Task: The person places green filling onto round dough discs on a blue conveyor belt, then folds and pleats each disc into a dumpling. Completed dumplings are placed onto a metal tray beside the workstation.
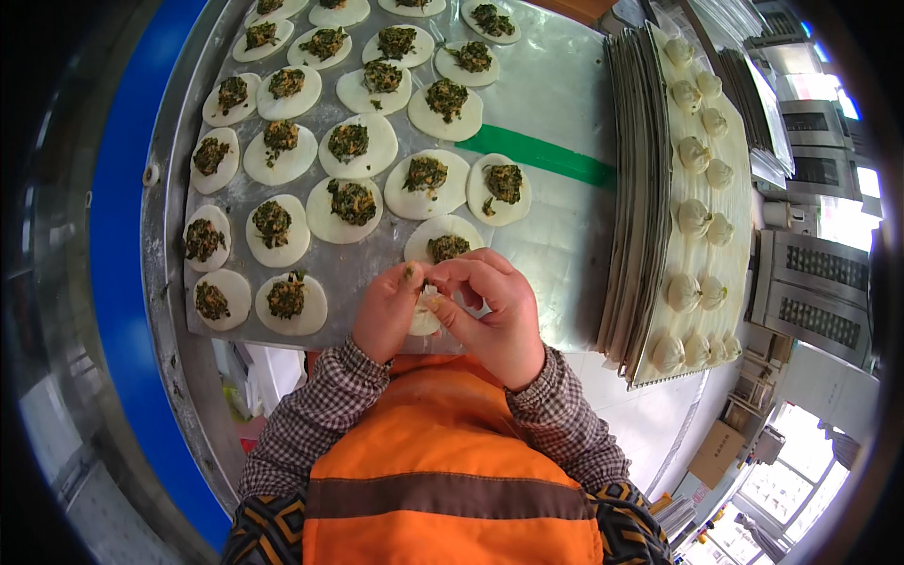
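At the table's near edge both my hands are closed on a filled dough wrapper (pixel 426 322). My left hand (pixel 384 313) holds its left side, with a bit of green filling on the thumb. My right hand (pixel 497 315) pinches the dough rim from the other side, finger and thumb together. Fingers hide most of this piece. Just beyond them lies a flat dough round (pixel 443 229) with chopped green filling on it. Several more such rounds spread to the left and away, among them a dough round (pixel 311 316) beside my left wrist.
A metal worktable (pixel 556 273) carries the rounds, with a green strip (pixel 537 155) across it. To the right stands a tall stack of trays (pixel 621 198); pleated buns (pixel 695 218) sit in rows on top. A blue band (pixel 122 188) runs along the left.
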`<state>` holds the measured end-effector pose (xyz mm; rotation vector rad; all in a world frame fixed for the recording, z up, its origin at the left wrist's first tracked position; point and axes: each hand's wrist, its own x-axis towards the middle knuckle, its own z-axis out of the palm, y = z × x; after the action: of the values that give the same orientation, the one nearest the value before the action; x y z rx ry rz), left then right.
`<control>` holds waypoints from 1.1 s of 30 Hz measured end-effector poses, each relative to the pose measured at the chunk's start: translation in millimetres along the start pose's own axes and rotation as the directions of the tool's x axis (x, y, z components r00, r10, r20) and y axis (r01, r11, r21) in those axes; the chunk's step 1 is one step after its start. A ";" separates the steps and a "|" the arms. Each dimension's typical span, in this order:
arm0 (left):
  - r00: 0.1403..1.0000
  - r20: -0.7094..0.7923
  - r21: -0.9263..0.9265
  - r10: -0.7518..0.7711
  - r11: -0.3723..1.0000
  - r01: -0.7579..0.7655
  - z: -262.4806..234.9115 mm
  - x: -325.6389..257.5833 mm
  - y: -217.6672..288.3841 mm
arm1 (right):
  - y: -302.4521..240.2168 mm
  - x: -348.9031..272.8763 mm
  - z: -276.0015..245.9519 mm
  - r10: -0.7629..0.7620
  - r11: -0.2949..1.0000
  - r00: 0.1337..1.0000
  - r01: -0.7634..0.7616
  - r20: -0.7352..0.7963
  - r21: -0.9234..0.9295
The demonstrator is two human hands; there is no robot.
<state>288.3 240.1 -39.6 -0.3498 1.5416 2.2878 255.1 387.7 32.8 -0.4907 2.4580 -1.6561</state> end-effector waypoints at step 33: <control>0.895 0.426 -0.257 0.135 0.966 -0.024 87.1 -30.8 30.0 | -41.7 -87.5 -51.9 -0.017 0.955 0.996 0.043 0.093 -0.292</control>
<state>303.0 305.9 30.3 0.1733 1.0657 2.4100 330.0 448.8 85.3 -0.6254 2.6525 -1.2499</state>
